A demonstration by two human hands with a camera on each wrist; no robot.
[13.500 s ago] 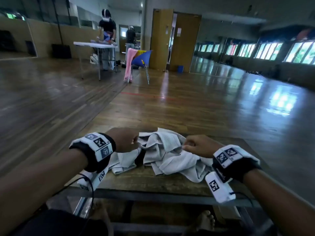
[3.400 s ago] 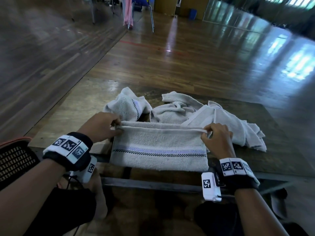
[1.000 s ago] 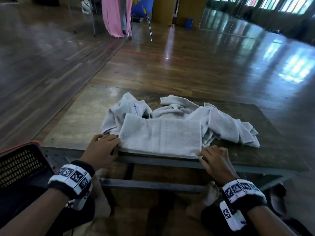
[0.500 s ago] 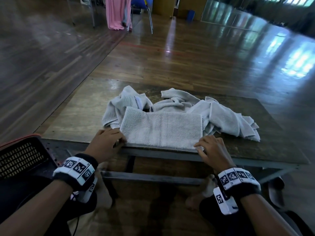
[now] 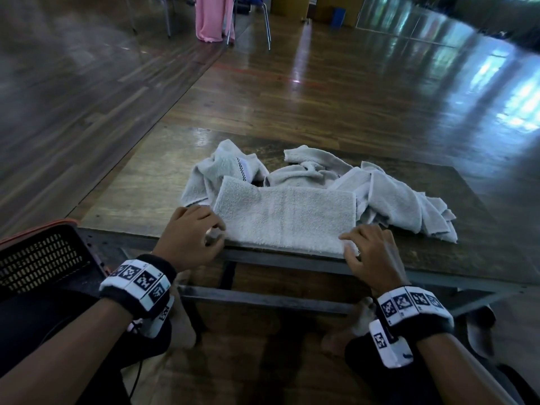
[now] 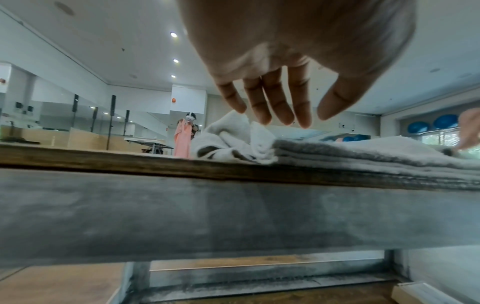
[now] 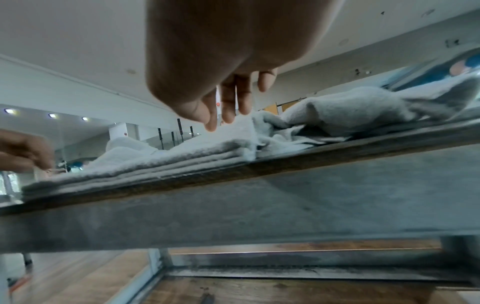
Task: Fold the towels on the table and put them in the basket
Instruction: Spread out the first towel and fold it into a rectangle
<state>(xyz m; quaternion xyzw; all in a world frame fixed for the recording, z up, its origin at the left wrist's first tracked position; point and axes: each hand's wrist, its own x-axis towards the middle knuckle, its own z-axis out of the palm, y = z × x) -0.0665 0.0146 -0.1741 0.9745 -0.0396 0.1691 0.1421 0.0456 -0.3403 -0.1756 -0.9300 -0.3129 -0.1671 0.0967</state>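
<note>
A folded pale grey towel (image 5: 285,217) (image 6: 376,156) (image 7: 145,162) lies flat at the near edge of the wooden table (image 5: 140,194). My left hand (image 5: 194,232) (image 6: 275,111) hovers at its left end with fingers straight and holds nothing. At the towel's right near corner my right hand (image 5: 369,247) (image 7: 228,111) also has relaxed fingers, the tips just above the cloth. Behind lies a crumpled heap of towels (image 5: 388,197) (image 6: 228,139) (image 7: 350,111). The black mesh basket (image 5: 38,258) with an orange rim stands low at my left.
The table has a grey metal frame (image 5: 292,261) (image 6: 233,216) (image 7: 259,205) with a lower crossbar; my bare feet (image 5: 359,320) show beneath it. A chair with a pink cloth (image 5: 211,16) stands far off on the wooden floor.
Both hands have lifted off the folded towel's near corners, fingers spread a little. The towel lies as it did half a second ago.
</note>
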